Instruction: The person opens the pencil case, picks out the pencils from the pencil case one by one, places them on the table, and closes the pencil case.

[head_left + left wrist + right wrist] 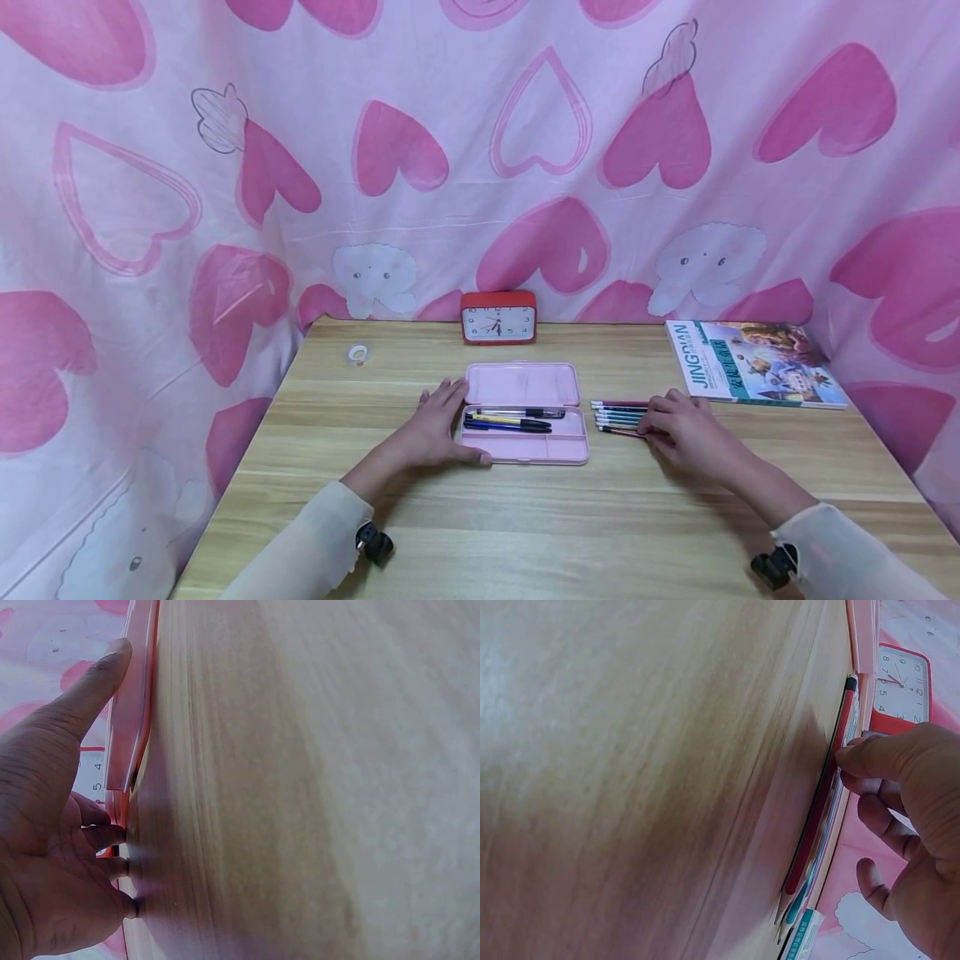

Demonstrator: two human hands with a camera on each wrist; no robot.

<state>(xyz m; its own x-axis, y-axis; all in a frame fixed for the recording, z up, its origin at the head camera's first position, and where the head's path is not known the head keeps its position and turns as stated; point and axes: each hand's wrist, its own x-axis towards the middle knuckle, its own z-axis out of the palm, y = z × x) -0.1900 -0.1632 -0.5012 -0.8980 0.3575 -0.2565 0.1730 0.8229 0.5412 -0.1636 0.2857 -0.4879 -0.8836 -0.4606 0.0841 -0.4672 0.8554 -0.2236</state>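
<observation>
A pink pencil case (pixel 525 450) lies with its lid (pixel 522 383) folded back and several pens (pixel 510 424) inside. My left hand (pixel 435 425) rests at its left end. The left thumb lies along the case's front edge, and the other fingers are spread on the tabletop by its side, as the left wrist view shows. To the right of the case, several pencils (pixel 618 417) lie side by side on the table. My right hand (pixel 686 429) is over their right part. Its thumb and index finger pinch at the row, by a red pencil (pixel 821 802), with the remaining fingers curled.
A red alarm clock (pixel 498 317) stands behind the pencil case at the table's back edge. A magazine (pixel 757 364) lies at the back right, just beyond my right hand. Toward the back left is a small roll of tape (pixel 358 354). A pink heart-patterned curtain (pixel 420 242) hangs behind the wooden table (pixel 525 533).
</observation>
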